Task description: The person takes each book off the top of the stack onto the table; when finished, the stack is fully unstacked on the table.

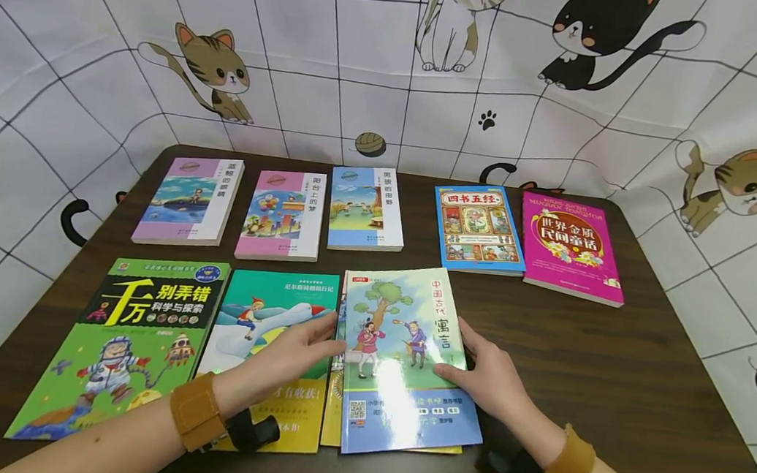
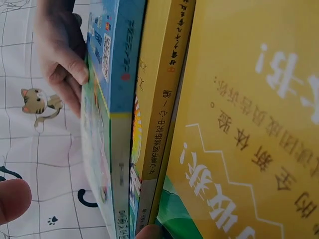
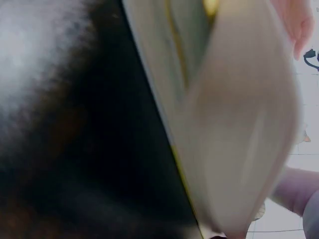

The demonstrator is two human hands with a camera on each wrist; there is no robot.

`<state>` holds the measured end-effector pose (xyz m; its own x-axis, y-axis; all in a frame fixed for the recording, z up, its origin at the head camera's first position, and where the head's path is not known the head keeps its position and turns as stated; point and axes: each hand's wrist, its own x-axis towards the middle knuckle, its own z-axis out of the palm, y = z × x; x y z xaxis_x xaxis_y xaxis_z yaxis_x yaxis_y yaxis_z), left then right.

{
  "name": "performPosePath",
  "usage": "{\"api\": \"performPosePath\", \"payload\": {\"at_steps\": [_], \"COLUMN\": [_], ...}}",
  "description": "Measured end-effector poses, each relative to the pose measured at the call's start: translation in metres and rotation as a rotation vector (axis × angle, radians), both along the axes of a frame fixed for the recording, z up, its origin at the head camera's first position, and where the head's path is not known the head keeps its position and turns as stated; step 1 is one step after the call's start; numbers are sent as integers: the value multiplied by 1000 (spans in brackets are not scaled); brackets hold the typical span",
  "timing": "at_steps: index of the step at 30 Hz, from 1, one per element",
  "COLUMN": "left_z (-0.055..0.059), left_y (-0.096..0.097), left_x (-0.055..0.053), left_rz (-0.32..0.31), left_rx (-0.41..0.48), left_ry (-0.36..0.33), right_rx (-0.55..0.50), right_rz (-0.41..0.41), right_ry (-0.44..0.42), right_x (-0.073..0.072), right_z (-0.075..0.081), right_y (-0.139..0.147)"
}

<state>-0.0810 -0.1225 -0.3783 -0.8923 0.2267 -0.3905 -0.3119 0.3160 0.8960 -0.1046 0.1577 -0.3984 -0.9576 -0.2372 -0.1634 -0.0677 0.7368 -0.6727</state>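
A children's book [image 1: 400, 399] with a tree and two figures above a blue band lies slightly turned on a yellow book [image 1: 333, 416]. My right hand [image 1: 490, 372] grips its right edge, thumb on the cover, the other fingers mostly hidden behind the edge. My left hand [image 1: 308, 345] reaches over a teal-and-yellow book [image 1: 293, 414], fingers extended near the left edges of the two stacked books. In the left wrist view, a fingertip is at the yellow spine [image 2: 159, 109], beside the blue-and-pale spine [image 2: 119, 144] of the upper book. The right wrist view shows blurred, pale book surfaces.
A green science book [image 1: 126, 351] lies at the left on the dark wooden table [image 1: 631, 401]. Behind stand apart three pastel books, including a blue-and-white one [image 1: 367, 210]. Further right are a blue book [image 1: 478, 229] and a magenta book [image 1: 572, 250]. A cat-patterned cloth [image 1: 361, 103] hangs behind.
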Motion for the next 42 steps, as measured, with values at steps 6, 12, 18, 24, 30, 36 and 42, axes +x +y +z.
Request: {"api": "performPosePath", "payload": {"at_steps": [6, 12, 18, 24, 30, 36, 42], "left_z": [0, -2, -2, -3, -4, -6, -6], "left_y": [3, 5, 4, 2, 3, 3, 4], "left_x": [2, 4, 4, 3, 1, 2, 2], "left_rz": [-11, -13, -21, -22, -22, -21, -28], "left_rx": [-44, -98, -95, -92, -108, -103, -83], "left_ry": [13, 42, 59, 56, 60, 53, 55], "right_rx": [-99, -96, -108, -266, -470, -502, -490], "right_rz": [-48, -76, -93, -86, -98, -126, -209], "right_ry": [1, 17, 18, -64, -183, -164, -155], "right_x": [0, 3, 6, 6, 4, 10, 19], "right_z": [3, 6, 12, 19, 27, 34, 42], "right_y": [4, 5, 11, 24, 44, 66, 92]}}
